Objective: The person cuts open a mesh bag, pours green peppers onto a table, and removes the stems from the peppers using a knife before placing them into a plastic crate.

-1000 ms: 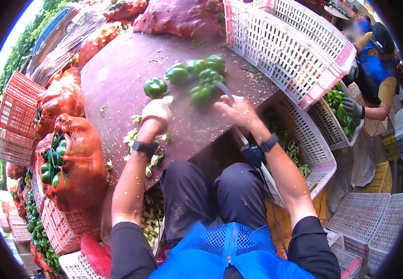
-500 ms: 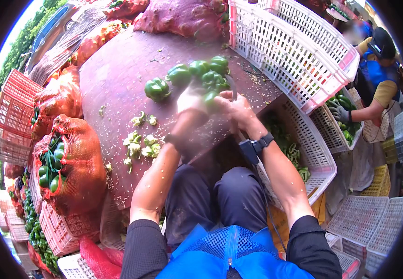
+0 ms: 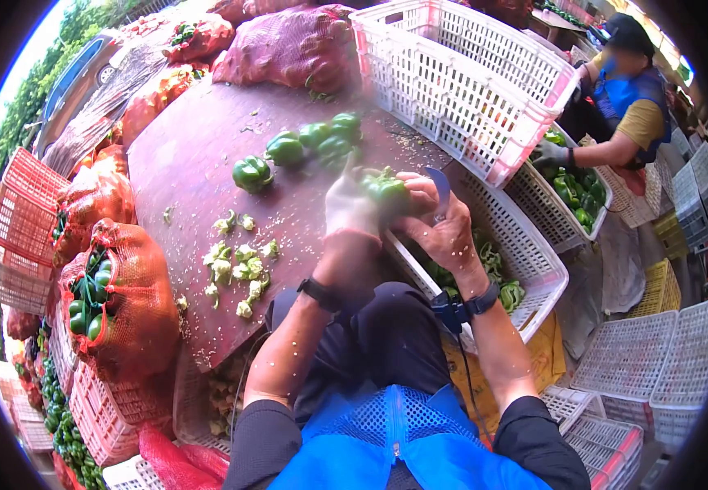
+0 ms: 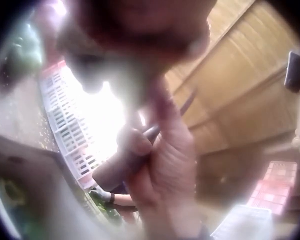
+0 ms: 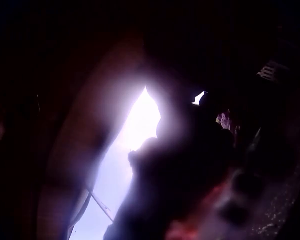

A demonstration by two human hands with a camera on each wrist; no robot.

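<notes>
Pepper [image 3: 388,190], green, glossy and lobed, being held up near the edge of a table [image 3: 182,135], clasped by left hand [image 3: 350,204] on one side and meeting fingertips of right hand [image 3: 449,235] on the other. Also gripping a curved knife [image 3: 444,188] with right hand's curled fingers. Blurring into haze around left fingers; sinking into near-darkness in right wrist view.

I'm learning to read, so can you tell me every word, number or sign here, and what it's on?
None that can be read.
Yellow sheet by the white crate: any marks are too blurred to read.
Curved knife and green peppers: no lettering I can make out.
</notes>
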